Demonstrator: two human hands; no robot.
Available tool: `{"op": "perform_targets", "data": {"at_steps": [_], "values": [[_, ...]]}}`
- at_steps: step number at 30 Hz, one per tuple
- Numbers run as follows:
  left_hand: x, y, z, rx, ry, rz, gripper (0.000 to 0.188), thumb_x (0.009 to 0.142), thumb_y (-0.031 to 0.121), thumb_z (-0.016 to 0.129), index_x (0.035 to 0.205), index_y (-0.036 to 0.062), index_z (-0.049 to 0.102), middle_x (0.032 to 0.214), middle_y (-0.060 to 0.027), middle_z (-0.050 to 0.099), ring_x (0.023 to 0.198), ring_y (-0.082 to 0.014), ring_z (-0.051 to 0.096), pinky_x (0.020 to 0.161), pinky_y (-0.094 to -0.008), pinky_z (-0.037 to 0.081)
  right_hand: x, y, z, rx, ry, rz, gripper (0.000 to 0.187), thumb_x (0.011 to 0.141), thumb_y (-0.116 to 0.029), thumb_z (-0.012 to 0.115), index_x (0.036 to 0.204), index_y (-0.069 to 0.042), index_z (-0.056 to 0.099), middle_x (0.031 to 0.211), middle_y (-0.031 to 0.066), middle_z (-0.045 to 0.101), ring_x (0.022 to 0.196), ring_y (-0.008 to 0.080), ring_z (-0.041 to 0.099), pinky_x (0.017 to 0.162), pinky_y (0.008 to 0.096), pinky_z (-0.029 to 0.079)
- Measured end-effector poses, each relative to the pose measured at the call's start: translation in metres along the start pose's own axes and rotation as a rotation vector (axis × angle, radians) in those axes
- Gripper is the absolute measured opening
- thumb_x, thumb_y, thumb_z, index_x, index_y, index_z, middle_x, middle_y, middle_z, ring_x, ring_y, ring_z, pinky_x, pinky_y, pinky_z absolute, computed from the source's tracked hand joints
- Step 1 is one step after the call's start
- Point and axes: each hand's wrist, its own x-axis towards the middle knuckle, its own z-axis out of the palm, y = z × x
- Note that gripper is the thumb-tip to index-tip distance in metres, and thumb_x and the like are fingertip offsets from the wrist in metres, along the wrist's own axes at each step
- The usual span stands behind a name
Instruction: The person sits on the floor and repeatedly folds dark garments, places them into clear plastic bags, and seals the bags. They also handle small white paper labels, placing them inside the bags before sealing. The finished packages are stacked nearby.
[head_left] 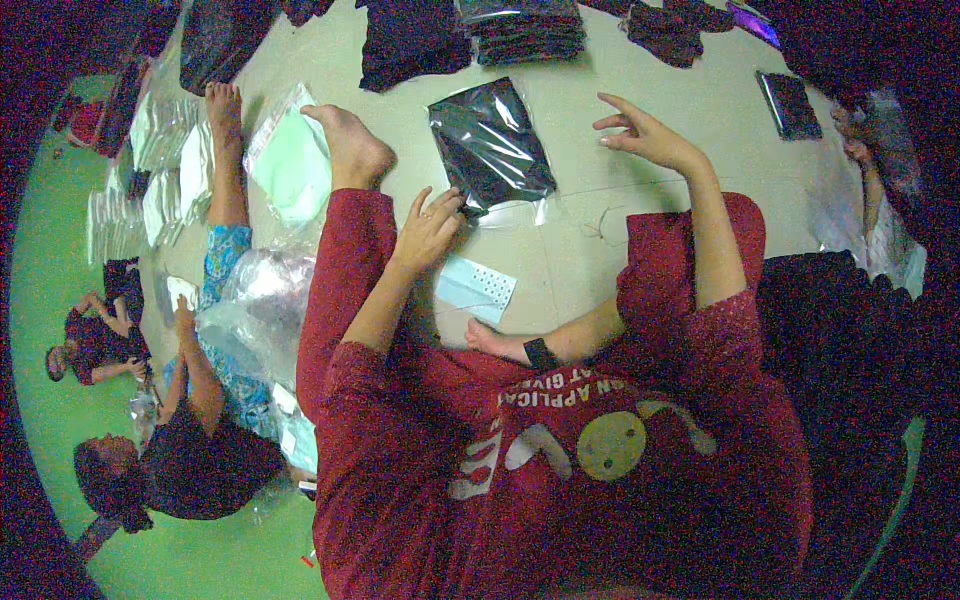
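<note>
A folded black garment in a clear plastic bag lies flat on the pale floor in front of me, its plastic shining. My left hand rests at the bag's near left corner, fingers stretched out and apart; whether the fingertips press on the plastic is hard to tell. To the right of the bag, my right hand is raised with spread fingers and nothing in them. A light blue face mask lies between my legs, just nearer than my left hand.
At the far side are a stack of bagged dark garments and dark cloth. Another black package lies far right, a black cloth heap nearer. Left are a pale green package, clear plastic and a seated person.
</note>
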Motion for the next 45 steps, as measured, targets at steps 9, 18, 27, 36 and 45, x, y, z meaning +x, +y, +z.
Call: {"op": "perform_targets", "data": {"at_steps": [9, 18, 27, 36, 45], "values": [[0.097, 0.054, -0.122, -0.678, 0.781, -0.476, 0.006, 0.078, 0.001, 0.048, 0.084, 0.0015, 0.046, 0.081, -0.0111, 0.056, 0.07, -0.0155, 0.055, 0.064, -0.0247, 0.043, -0.06, -0.08, -0.022, 0.132, -0.007, 0.037, 0.064, 0.08, -0.016, 0.058, 0.134, -0.013, 0.024, 0.076, 0.003, 0.057, 0.058, 0.0063, 0.047, 0.051, 0.0191, 0.039], [0.101, 0.127, -0.212, -0.841, 1.165, -0.643, 0.016, 0.084, 0.011, 0.047, 0.087, 0.0004, 0.036, 0.079, -0.0122, 0.045, 0.066, -0.0208, 0.052, 0.061, -0.0333, 0.052, -0.111, -0.142, 0.0, 0.402, -0.169, -0.241, 0.06, 0.076, -0.006, 0.057, 0.13, -0.009, 0.031, 0.06, -0.0024, 0.046, 0.054, 0.0047, 0.044, 0.055, 0.0184, 0.038], [0.106, 0.144, -0.215, -0.702, 1.227, -0.616, 0.018, 0.083, 0.012, 0.045, 0.084, 0.0011, 0.031, 0.079, -0.0151, 0.043, 0.06, -0.0232, 0.054, 0.06, -0.0351, 0.053, -0.111, -0.144, 0.009, 0.31, -0.054, -0.321, 0.028, 0.082, -0.012, 0.054, 0.108, -0.006, 0.044, 0.057, -0.0048, 0.041, 0.053, 0.0023, 0.037, 0.051, 0.0188, 0.033], [0.093, 0.098, -0.176, -0.621, 1.13, -0.892, 0.01, 0.082, 0.01, 0.049, 0.084, 0.0019, 0.043, 0.08, -0.0072, 0.047, 0.072, -0.0158, 0.051, 0.061, -0.0265, 0.045, -0.067, -0.126, 0.032, 0.025, 0.206, -0.44, 0.014, 0.087, -0.019, 0.047, 0.094, -0.006, 0.046, 0.058, -0.0041, 0.038, 0.054, 0.0075, 0.039, 0.051, 0.0242, 0.035], [0.071, -0.017, -0.101, -1.369, 0.596, -0.728, 0.011, 0.075, 0.01, 0.055, 0.084, 0.0081, 0.049, 0.081, -0.0025, 0.049, 0.07, -0.0127, 0.05, 0.055, -0.0212, 0.037, -0.001, -0.047, 0.032, 0.183, 0.324, -0.346, 0.011, 0.087, -0.021, 0.049, 0.088, -0.01, 0.048, 0.058, -0.0069, 0.034, 0.049, 0.002, 0.03, 0.041, 0.018, 0.025]]}}
